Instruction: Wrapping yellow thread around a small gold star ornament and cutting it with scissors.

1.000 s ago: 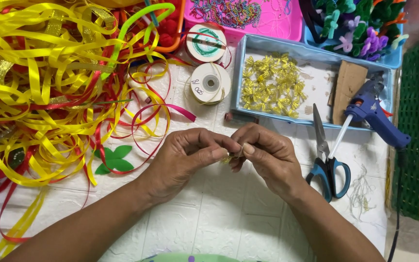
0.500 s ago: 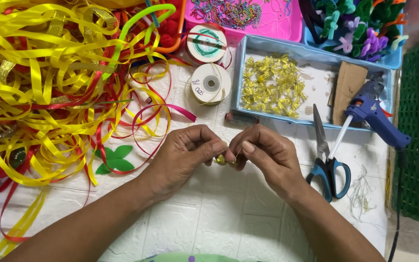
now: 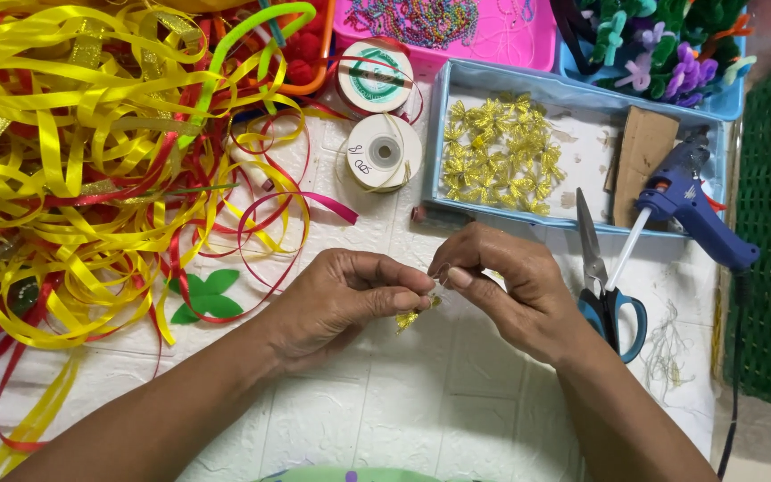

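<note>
Left of frame: yellow and red ribbon tangle, glossy, loose loops; stray loop can snag your forearm. Centre: your left hand pinches small gold bow, crinkled metallic; your right hand closes fingertips on fine thread beside it. Slack grip drops bow. Right: scissors, blue glue gun; nozzle burn risk.

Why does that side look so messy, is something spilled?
Yes: the heap of loose yellow and red ribbon sprawls tangled over the white table, off any spool. Otherwise things look tidy: both hands, left and right, pinch a small gold bow.
</note>
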